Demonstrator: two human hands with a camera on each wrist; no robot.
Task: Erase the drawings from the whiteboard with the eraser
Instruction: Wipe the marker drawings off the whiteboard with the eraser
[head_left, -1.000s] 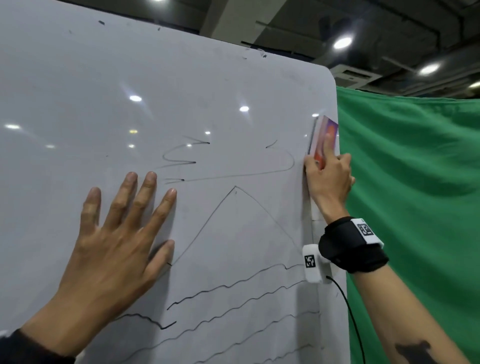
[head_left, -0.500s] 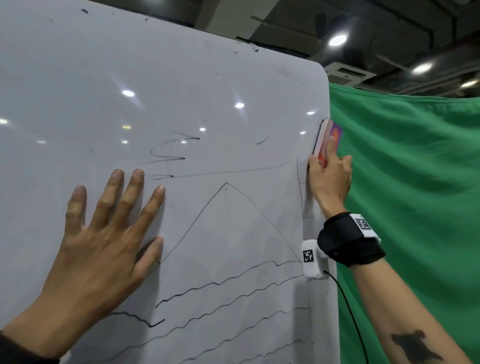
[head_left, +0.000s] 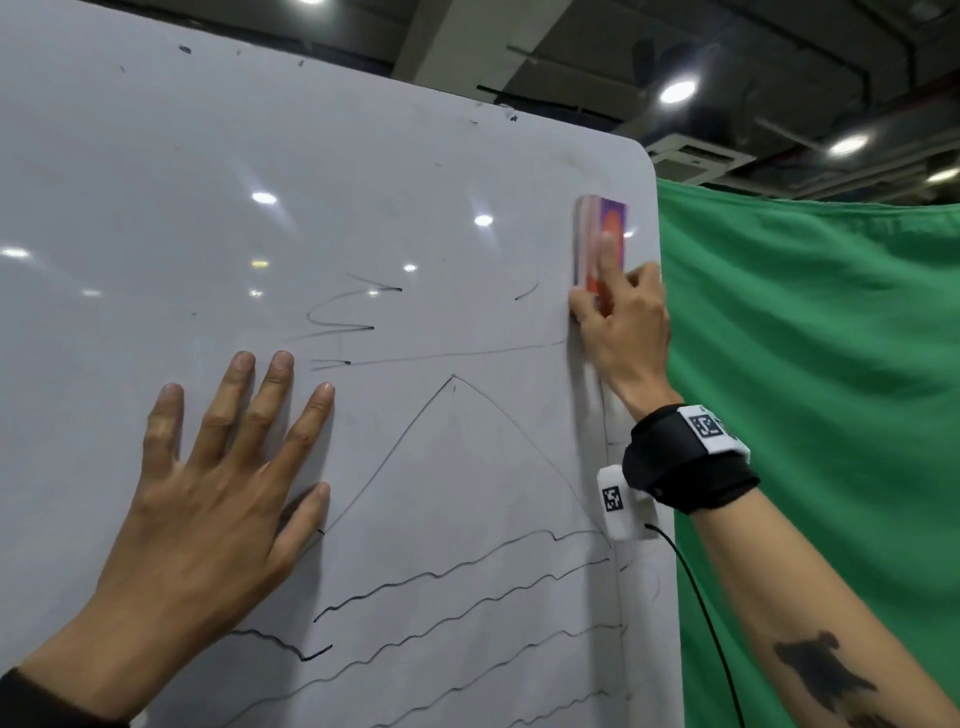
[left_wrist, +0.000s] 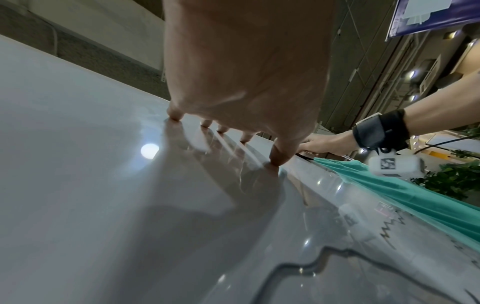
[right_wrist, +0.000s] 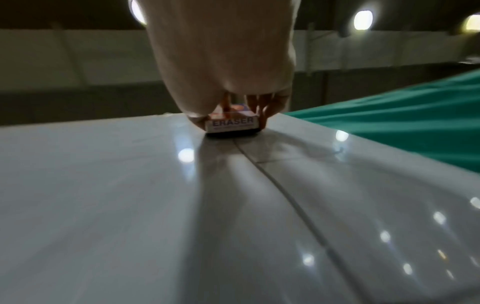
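The whiteboard (head_left: 156, 171) fills the head view, upright, with black drawings: a triangle (head_left: 452, 447), wavy lines (head_left: 457, 571) below it, a long line and squiggles (head_left: 337, 317) above. My right hand (head_left: 618, 322) grips the orange and purple eraser (head_left: 602, 234) and presses it flat against the board near its upper right edge. In the right wrist view the eraser (right_wrist: 232, 123) shows its "ERASER" label, with a thin drawn line (right_wrist: 285, 189) running down from it. My left hand (head_left: 223, 467) lies flat on the board with fingers spread, left of the triangle.
A green cloth (head_left: 810, 364) hangs behind the board's right edge (head_left: 662, 312). Ceiling lights (head_left: 678, 91) and ducts show above. A black wrist strap with a white camera unit (head_left: 621, 501) and its cable sits on my right wrist.
My right hand has slid the eraser back from the board's right edge onto the board and slightly upward. The curved end of the long line near the right edge is gone. My left hand stays in place.
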